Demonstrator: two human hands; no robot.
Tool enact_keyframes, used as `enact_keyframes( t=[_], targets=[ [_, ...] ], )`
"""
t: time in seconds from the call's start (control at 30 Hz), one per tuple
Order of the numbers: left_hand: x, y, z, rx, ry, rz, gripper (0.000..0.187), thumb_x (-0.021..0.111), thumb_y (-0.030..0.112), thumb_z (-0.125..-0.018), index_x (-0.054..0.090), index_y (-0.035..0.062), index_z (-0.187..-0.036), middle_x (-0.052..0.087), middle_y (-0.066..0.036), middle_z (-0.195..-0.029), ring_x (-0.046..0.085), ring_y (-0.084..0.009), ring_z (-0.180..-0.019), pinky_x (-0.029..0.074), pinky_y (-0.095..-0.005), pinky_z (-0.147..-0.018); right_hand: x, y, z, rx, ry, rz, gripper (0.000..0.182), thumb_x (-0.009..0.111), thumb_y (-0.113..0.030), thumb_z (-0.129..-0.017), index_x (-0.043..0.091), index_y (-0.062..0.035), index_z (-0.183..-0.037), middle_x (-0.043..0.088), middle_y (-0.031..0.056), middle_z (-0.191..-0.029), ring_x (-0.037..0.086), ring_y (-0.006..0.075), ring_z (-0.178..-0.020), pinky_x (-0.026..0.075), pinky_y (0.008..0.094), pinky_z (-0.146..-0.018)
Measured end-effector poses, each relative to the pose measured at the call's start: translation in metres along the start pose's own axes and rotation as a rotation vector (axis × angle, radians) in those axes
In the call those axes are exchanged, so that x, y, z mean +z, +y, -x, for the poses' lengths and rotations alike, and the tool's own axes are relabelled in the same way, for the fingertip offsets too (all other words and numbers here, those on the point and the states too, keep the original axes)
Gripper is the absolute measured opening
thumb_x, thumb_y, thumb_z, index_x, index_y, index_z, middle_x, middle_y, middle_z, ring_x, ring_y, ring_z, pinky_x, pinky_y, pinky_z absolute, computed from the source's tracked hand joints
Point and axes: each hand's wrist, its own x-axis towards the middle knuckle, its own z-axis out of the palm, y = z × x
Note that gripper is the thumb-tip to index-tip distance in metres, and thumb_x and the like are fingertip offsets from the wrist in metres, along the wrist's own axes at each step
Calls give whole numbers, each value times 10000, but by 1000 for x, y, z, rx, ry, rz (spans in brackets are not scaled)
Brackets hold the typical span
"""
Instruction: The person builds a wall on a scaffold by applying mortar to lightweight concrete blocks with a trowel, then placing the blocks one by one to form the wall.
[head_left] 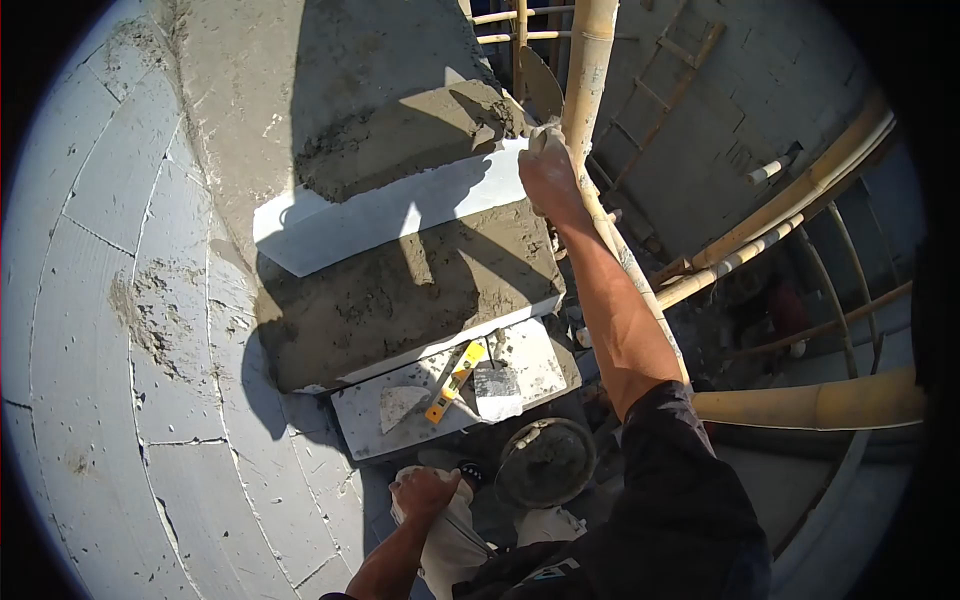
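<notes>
My right hand (550,175) reaches out to the far right end of a long white slab (400,205). Its fingers are closed round the handle of a trowel (540,85), whose rounded blade points up beside a bamboo pole. Wet mortar (410,290) covers the step in front of the slab, and more mortar (405,130) lies behind it. My left hand (424,493) is curled into a fist on my knee, with nothing visible in it. Nearer to me, a yellow spirit level (455,382) lies on a white block (540,362) between two flat mortar-smeared tools (402,407) (497,392).
A round dark bucket (546,462) stands below the block near my feet. Bamboo poles (590,70) (810,403) run close along my right arm. Beyond them the floor drops to a lower level with a ladder (665,100). A grey block wall (80,330) rises on the left.
</notes>
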Motion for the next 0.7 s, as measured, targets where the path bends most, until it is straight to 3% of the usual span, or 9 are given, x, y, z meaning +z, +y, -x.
enact_keyframes(
  t=[0.07,0.1,0.17,0.3,0.33,0.37,0.43,0.53,0.7],
  targets=[
    [-5,-2,-3,15,-3,8,617,605,653,-781,761,126,-1063,721,-152,-1105,654,-311,-1103,377,-492,-1000,-27,-19,-21,183,-180,-334,258,612,-216,-892,579,-9,-1042,604,90,-789,605,190,-659,535,365,-587],
    [-8,-3,-3,26,-6,15,631,587,656,-793,758,117,-1074,718,-169,-1106,651,-324,-1109,376,-500,-998,-28,-5,-48,229,-280,-563,246,588,-212,-924,576,-16,-1072,604,83,-810,605,173,-654,526,335,-545],
    [-10,-6,-5,34,-8,21,646,568,660,-804,755,109,-1085,715,-184,-1105,647,-336,-1113,377,-508,-995,-41,-12,-72,409,-367,-726,271,573,-231,-954,554,-7,-1107,599,69,-821,602,156,-652,520,303,-516],
    [-15,-11,-7,-5,-12,-5,625,599,655,-785,761,123,-1069,719,-152,-1113,647,-312,-1116,385,-491,-1005,-38,-18,-75,586,-499,-900,304,542,-242,-984,515,23,-1131,601,66,-819,599,120,-618,527,240,-479],
    [-17,-12,-7,-24,-16,-14,614,616,652,-776,763,129,-1062,720,-139,-1117,647,-300,-1119,389,-483,-1011,-35,-20,-75,600,-629,-840,276,536,-250,-986,522,6,-1088,592,57,-798,590,103,-596,522,222,-454],
    [-17,-14,-8,-29,-6,-8,613,616,651,-775,763,129,-1063,719,-139,-1118,647,-301,-1119,392,-484,-1010,-24,-18,-66,595,-570,-808,267,546,-259,-980,513,-7,-1060,587,49,-782,590,102,-587,518,231,-442],
    [-16,-17,-8,-40,10,6,611,617,647,-774,763,130,-1065,718,-138,-1120,647,-301,-1119,398,-486,-1008,-4,-14,-60,685,-590,-848,256,588,-196,-944,504,-6,-1092,571,118,-778,619,195,-614,544,307,-466],
    [-18,-18,-7,-23,26,9,599,629,641,-767,765,134,-1054,719,-134,-1111,646,-301,-1118,402,-487,-1010,-12,-21,-55,662,-658,-753,285,569,-292,-964,517,-17,-1014,594,67,-779,607,125,-601,519,241,-440],
    [-19,-17,-8,-23,36,32,591,646,633,-758,767,126,-1038,717,-138,-1107,643,-303,-1123,406,-495,-1006,-37,-41,-23,488,-573,-378,309,562,-311,-969,533,-13,-1042,593,75,-771,609,157,-588,519,293,-454]
  ],
)
